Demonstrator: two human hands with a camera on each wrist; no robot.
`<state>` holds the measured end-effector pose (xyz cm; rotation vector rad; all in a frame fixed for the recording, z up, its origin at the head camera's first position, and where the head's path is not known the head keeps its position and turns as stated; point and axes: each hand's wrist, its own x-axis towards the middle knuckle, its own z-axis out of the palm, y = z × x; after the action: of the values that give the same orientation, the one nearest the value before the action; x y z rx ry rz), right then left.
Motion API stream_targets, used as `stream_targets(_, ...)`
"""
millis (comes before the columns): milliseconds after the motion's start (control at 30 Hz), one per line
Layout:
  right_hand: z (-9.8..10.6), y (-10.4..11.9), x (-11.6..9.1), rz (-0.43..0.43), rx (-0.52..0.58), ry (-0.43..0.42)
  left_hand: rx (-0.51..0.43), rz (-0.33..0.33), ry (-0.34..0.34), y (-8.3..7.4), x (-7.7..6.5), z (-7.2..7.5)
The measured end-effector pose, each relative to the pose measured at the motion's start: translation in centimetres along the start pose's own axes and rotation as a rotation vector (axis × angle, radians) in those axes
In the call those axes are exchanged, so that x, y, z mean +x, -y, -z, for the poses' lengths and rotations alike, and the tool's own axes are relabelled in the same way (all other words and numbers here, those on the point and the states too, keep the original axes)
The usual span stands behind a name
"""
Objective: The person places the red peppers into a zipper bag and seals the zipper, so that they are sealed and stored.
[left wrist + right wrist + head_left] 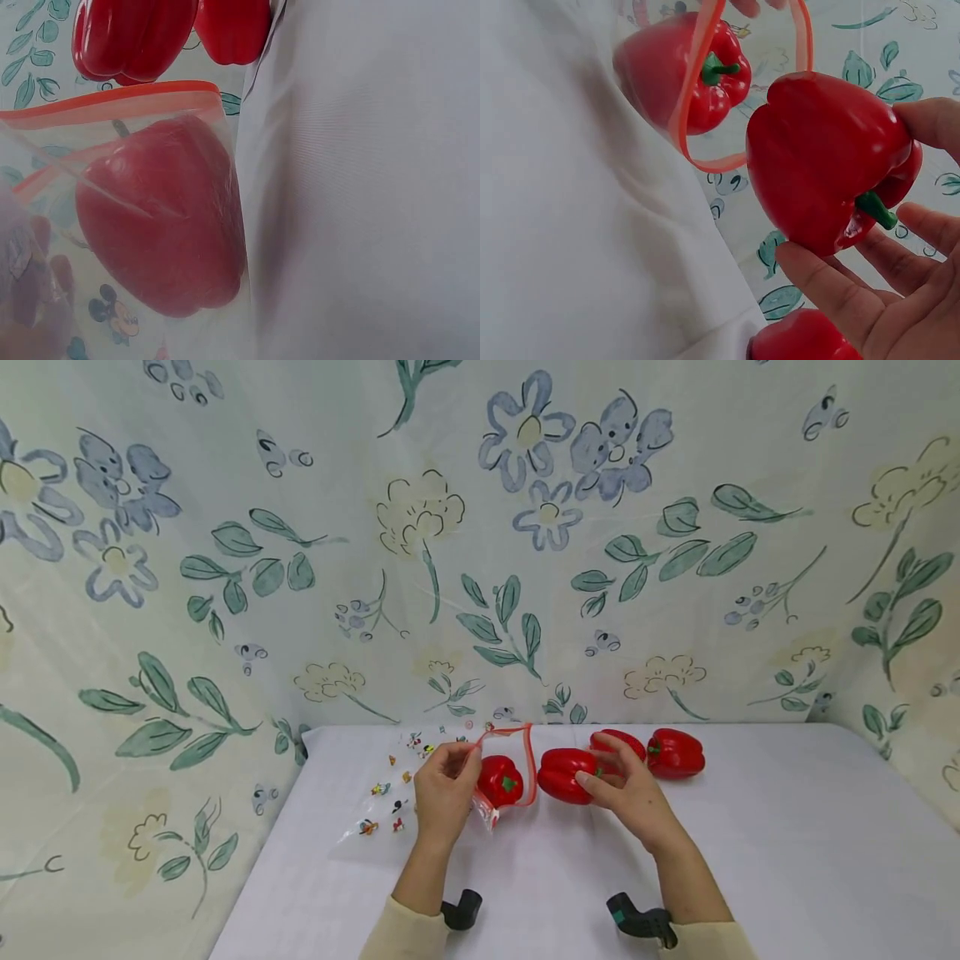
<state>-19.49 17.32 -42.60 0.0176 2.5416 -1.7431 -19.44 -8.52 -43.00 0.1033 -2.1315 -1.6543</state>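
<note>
A clear zip bag (517, 760) with an orange rim (112, 101) lies on the white table. My left hand (459, 762) pinches the rim and holds the mouth open toward the right. One red bell pepper (501, 779) sits inside the bag (161, 217). My right hand (609, 774) grips a second red pepper (564, 774) just right of the bag's mouth, its green stem (875, 210) pointing at the palm. In the right wrist view the held pepper (829, 157) is close in front of the orange rim (697, 90).
Two more red peppers (621, 742) (675, 752) lie behind my right hand. Clear plastic with small cartoon prints (390, 789) spreads flat left of my left hand. A floral cloth (480, 543) hangs behind and at both sides of the white table (787, 843).
</note>
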Motion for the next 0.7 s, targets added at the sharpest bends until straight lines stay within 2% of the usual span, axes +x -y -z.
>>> stream_targets(267,-3.1,0.6,0.0,-0.029,-0.045,0.039,-0.015,0.011,0.001,0.0,-0.1,0.1)
stream_targets(433,-5.0,0.9,0.1,-0.016,-0.045,0.044,-0.021,0.023,0.008,-0.2,0.0,0.0)
stream_targets(700,-6.3,1.2,0.1,-0.011,-0.013,0.011,-0.026,0.030,0.004,-0.4,-0.1,0.0)
